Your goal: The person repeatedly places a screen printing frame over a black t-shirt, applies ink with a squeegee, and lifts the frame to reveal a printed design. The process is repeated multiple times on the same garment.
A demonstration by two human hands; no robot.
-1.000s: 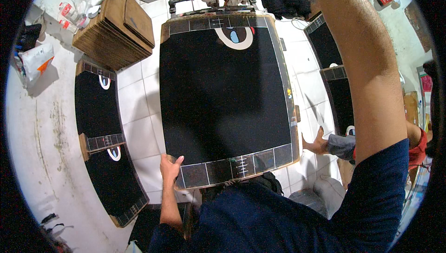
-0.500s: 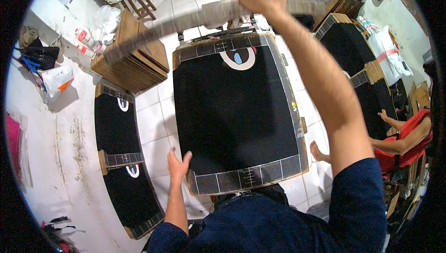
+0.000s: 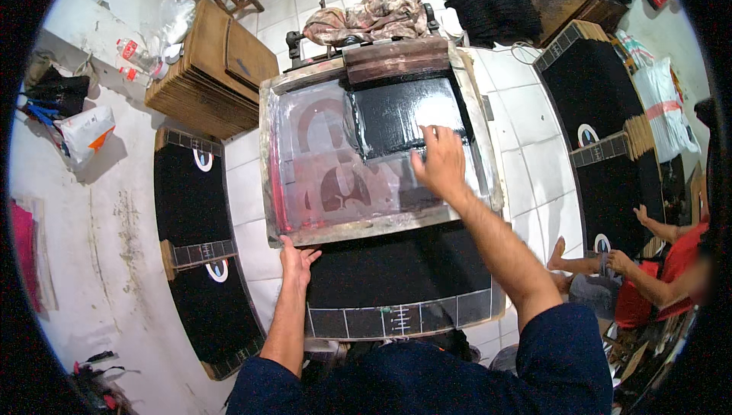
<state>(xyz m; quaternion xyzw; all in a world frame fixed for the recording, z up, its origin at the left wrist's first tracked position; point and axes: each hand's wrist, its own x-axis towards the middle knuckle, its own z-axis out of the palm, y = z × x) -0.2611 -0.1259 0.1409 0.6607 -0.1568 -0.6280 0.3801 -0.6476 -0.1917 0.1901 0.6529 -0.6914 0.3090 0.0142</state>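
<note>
Two hands: both are on the printing screen (image 3: 374, 160), a big flat frame with see-through mesh.
Left hand (image 3: 299, 261): it rests at the near left corner of the screen frame, fingers spread a little, thumb on the edge. It is not shut on anything.
Right hand (image 3: 438, 162): it lies flat on top of the mesh, fingers apart, just by the black ink patch (image 3: 408, 114).
What changed: a moment ago the screen was up in the air, held high by the right hand, and the whole black cloth (image 3: 396, 274) showed. Now the screen lies down over the far part of the cloth.
What that means: the frame looks to be in place, so I think the lowering is done.
Squeegee (image 3: 396, 59): a wooden bar sits at the far edge of the screen.
Worktop (image 3: 248, 186): white tiles show left of the screen.
Other boards (image 3: 194, 198): more black cloths lie left and right of the screen.
Another person (image 3: 656, 270): sits low to the right of the screen, in red.
</note>
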